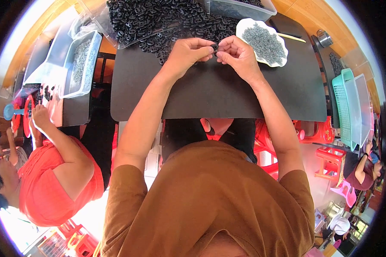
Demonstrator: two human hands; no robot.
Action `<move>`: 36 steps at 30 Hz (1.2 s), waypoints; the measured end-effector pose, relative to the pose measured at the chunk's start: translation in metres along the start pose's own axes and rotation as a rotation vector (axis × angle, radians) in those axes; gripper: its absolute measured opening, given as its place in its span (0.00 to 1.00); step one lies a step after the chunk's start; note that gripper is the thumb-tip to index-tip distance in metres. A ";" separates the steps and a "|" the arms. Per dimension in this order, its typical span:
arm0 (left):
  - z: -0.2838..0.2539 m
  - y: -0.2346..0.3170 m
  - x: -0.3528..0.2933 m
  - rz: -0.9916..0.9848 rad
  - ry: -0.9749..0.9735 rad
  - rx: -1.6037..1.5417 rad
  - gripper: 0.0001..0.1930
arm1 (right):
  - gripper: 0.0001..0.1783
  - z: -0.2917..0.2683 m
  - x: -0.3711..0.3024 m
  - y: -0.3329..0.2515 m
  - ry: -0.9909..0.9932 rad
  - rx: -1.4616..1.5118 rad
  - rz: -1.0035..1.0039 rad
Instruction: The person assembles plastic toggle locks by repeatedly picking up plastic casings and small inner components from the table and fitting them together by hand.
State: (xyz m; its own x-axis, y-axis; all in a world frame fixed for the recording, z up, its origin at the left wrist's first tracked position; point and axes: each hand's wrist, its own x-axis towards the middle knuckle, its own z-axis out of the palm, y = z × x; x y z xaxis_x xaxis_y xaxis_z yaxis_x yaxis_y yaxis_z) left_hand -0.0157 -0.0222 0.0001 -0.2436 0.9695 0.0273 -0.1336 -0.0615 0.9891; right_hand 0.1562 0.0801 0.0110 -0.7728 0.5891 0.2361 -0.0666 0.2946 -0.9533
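Over the far part of the dark table (227, 94), my left hand (186, 55) pinches a small black oval plastic piece (214, 47) between thumb and forefinger. My right hand (239, 56) meets it from the other side, its thumb and forefinger closed at the piece's edge. Anything tiny between the right fingertips is too small to make out. Just beyond my hands spreads a large heap of black oval pieces with holes (146, 23). A white scalloped dish (283, 61) holding many small grey parts (263, 43) stands beside my right hand.
A thin pale stick (291, 37) lies by the dish. Behind the heap is a clear plastic tub (244, 9). At left, a co-worker in red (62, 184) reaches over another table near a clear bin (83, 68). A green basket (345, 107) and red stools (330, 162) are at right.
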 end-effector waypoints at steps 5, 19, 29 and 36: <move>0.000 -0.001 0.000 0.008 0.008 0.072 0.16 | 0.10 -0.001 -0.001 0.002 -0.028 -0.016 -0.006; 0.013 0.009 -0.011 0.140 -0.015 0.585 0.10 | 0.09 0.004 -0.012 0.011 -0.013 -0.244 -0.047; 0.025 0.001 -0.014 0.398 -0.078 0.815 0.09 | 0.08 -0.002 -0.031 -0.001 0.039 -0.476 -0.002; 0.030 -0.003 -0.012 0.483 -0.083 0.855 0.08 | 0.06 -0.007 -0.032 0.007 0.083 -0.471 -0.143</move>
State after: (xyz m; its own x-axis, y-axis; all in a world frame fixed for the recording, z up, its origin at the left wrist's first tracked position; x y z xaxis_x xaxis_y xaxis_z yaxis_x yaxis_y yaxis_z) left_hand 0.0169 -0.0267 0.0011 -0.0168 0.9007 0.4341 0.7100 -0.2949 0.6395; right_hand 0.1845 0.0683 -0.0017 -0.7223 0.5703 0.3912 0.1386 0.6736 -0.7260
